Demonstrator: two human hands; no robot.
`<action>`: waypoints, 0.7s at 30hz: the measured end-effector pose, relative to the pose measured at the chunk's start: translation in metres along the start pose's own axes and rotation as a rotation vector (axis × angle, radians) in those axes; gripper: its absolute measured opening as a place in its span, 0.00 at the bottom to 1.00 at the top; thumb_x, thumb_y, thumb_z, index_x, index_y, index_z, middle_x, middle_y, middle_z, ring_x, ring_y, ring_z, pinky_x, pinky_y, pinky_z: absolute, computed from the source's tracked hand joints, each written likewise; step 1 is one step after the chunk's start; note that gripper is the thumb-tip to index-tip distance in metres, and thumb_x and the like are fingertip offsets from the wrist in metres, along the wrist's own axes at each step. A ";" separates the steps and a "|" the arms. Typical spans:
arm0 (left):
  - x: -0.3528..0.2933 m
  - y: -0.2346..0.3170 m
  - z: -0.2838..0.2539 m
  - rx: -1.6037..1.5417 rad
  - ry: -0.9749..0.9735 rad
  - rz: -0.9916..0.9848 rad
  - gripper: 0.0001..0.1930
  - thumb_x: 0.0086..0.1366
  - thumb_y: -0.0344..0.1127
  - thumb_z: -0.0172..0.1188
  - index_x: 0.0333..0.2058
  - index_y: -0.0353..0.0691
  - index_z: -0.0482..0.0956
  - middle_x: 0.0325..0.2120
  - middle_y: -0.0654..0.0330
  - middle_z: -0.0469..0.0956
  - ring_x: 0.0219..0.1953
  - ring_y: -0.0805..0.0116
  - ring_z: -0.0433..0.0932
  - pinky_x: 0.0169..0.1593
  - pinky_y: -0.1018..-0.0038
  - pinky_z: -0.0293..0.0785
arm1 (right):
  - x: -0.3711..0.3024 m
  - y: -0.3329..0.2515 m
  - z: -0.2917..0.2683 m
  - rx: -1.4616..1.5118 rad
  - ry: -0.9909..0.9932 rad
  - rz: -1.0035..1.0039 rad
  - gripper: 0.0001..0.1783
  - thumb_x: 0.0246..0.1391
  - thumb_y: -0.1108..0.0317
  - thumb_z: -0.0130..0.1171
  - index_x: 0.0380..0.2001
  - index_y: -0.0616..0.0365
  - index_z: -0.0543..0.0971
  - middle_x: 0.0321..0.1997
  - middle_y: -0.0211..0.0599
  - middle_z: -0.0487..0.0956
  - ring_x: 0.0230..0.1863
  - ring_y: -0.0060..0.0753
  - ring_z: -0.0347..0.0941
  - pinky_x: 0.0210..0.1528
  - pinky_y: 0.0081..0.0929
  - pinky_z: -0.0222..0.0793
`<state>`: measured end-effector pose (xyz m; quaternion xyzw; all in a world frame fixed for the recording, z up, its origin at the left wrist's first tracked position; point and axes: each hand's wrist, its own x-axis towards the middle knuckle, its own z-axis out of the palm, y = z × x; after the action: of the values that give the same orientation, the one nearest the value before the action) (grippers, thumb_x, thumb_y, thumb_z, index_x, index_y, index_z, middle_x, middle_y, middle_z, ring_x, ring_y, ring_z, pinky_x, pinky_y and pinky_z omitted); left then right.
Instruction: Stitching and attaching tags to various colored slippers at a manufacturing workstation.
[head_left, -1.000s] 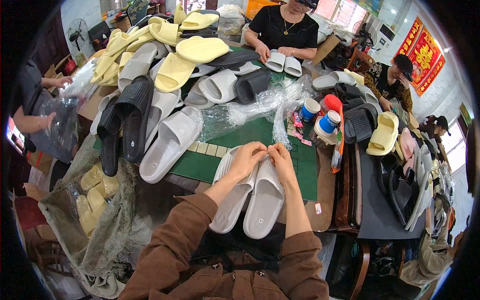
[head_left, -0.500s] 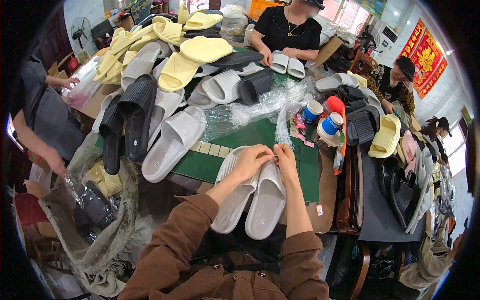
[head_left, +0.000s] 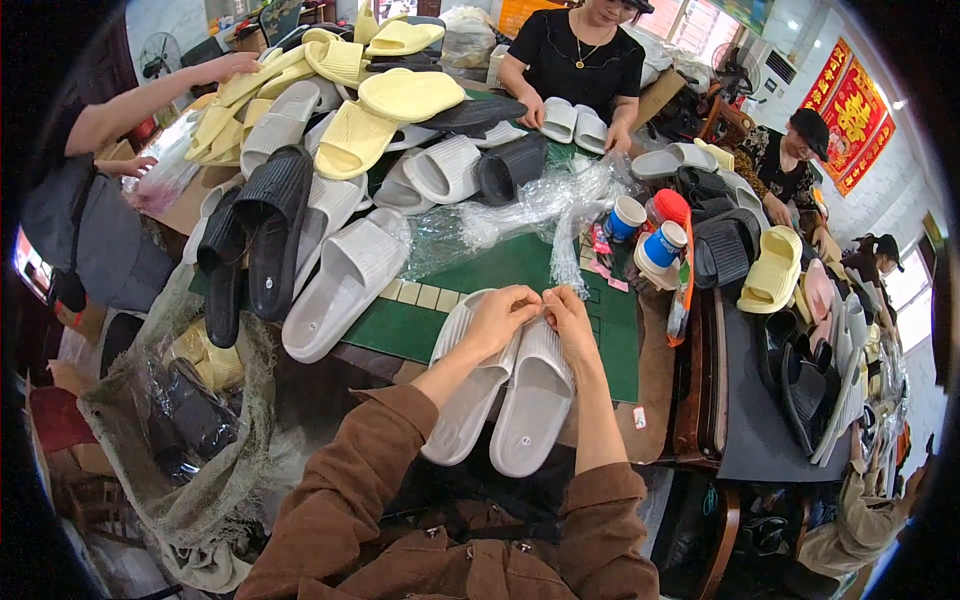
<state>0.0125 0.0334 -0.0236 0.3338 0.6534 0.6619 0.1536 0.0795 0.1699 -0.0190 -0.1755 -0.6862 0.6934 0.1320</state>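
Observation:
A pair of light grey slippers lies side by side in front of me at the table's near edge, soles toward me: the left slipper (head_left: 462, 405) and the right slipper (head_left: 533, 410). Over their strap ends my left hand (head_left: 502, 318) and my right hand (head_left: 570, 325) meet, fingertips pinched close together. Whatever sits between the fingertips is too small to make out. Just beyond my hands, a bundle of clear plastic bags (head_left: 570, 255) hangs across the green mat (head_left: 500, 265).
A tall heap of yellow slippers (head_left: 412, 95), with grey and black ones, fills the left. Paper cups (head_left: 660, 245) and a red-lidded jar (head_left: 668, 208) stand right of the mat. An open sack (head_left: 150, 480) sits lower left. Co-workers stand at left, opposite and right.
My hands stay nearly in place, fingertips still together. The left co-worker's hand has gone from the sack up to the yellow slippers. The person opposite has moved a hand right along the grey pair.

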 end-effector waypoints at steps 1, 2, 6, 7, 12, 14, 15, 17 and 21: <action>0.000 -0.001 0.000 0.005 0.010 -0.008 0.06 0.60 0.30 0.57 0.32 0.32 0.77 0.26 0.60 0.78 0.28 0.74 0.75 0.34 0.75 0.70 | -0.001 0.000 0.000 -0.040 -0.032 -0.017 0.10 0.60 0.63 0.51 0.27 0.56 0.70 0.21 0.21 0.65 0.23 0.14 0.58 0.26 0.16 0.54; 0.000 -0.002 0.000 0.004 0.010 -0.006 0.06 0.60 0.30 0.57 0.32 0.32 0.77 0.26 0.60 0.78 0.28 0.74 0.75 0.34 0.75 0.70 | -0.001 -0.001 -0.001 -0.081 -0.063 -0.035 0.10 0.60 0.63 0.51 0.28 0.56 0.70 0.21 0.21 0.65 0.24 0.15 0.58 0.26 0.16 0.54; 0.000 -0.006 0.001 0.027 0.044 -0.027 0.06 0.60 0.30 0.57 0.32 0.32 0.77 0.26 0.58 0.78 0.27 0.72 0.75 0.33 0.75 0.70 | -0.003 -0.001 0.002 -0.049 -0.037 -0.028 0.10 0.59 0.62 0.52 0.27 0.56 0.70 0.21 0.22 0.65 0.24 0.15 0.58 0.27 0.16 0.54; 0.000 -0.008 0.000 0.031 0.058 -0.043 0.06 0.60 0.30 0.57 0.32 0.32 0.77 0.26 0.58 0.78 0.27 0.71 0.75 0.33 0.75 0.70 | -0.002 -0.002 0.003 -0.073 -0.026 -0.035 0.10 0.59 0.63 0.52 0.27 0.56 0.70 0.21 0.21 0.65 0.24 0.15 0.58 0.26 0.16 0.54; -0.002 0.005 -0.001 0.089 0.019 0.006 0.06 0.60 0.30 0.58 0.32 0.33 0.77 0.26 0.60 0.77 0.29 0.73 0.74 0.35 0.76 0.70 | -0.002 0.004 0.004 -0.054 0.025 -0.063 0.10 0.59 0.62 0.53 0.26 0.52 0.69 0.19 0.19 0.63 0.21 0.12 0.55 0.23 0.14 0.49; -0.002 0.008 -0.001 0.126 0.002 0.009 0.06 0.60 0.29 0.58 0.32 0.32 0.77 0.26 0.63 0.77 0.29 0.78 0.72 0.35 0.78 0.69 | 0.002 0.003 0.004 0.054 0.152 0.006 0.10 0.59 0.62 0.53 0.25 0.52 0.68 0.19 0.19 0.63 0.19 0.11 0.54 0.21 0.13 0.48; -0.003 0.009 -0.001 0.103 -0.025 0.027 0.05 0.60 0.29 0.58 0.33 0.33 0.77 0.26 0.64 0.77 0.29 0.78 0.72 0.35 0.79 0.69 | 0.002 0.003 0.002 0.054 0.154 0.006 0.10 0.59 0.62 0.53 0.25 0.52 0.68 0.19 0.19 0.63 0.19 0.11 0.54 0.21 0.13 0.48; -0.003 0.008 0.000 0.079 -0.054 0.046 0.05 0.60 0.29 0.58 0.33 0.33 0.77 0.26 0.64 0.77 0.29 0.78 0.72 0.35 0.79 0.68 | 0.002 0.002 -0.003 0.256 0.247 0.030 0.11 0.59 0.63 0.53 0.25 0.52 0.68 0.19 0.20 0.63 0.18 0.11 0.55 0.19 0.12 0.47; 0.000 -0.002 0.001 -0.022 0.005 -0.009 0.06 0.60 0.30 0.58 0.33 0.33 0.77 0.26 0.63 0.77 0.30 0.76 0.74 0.36 0.78 0.70 | 0.001 0.007 0.002 0.066 0.158 -0.045 0.10 0.59 0.63 0.52 0.25 0.52 0.68 0.18 0.20 0.62 0.19 0.12 0.54 0.20 0.13 0.48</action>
<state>0.0123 0.0342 -0.0251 0.3274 0.6479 0.6692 0.1587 0.0779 0.1687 -0.0256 -0.2098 -0.6543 0.6964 0.2070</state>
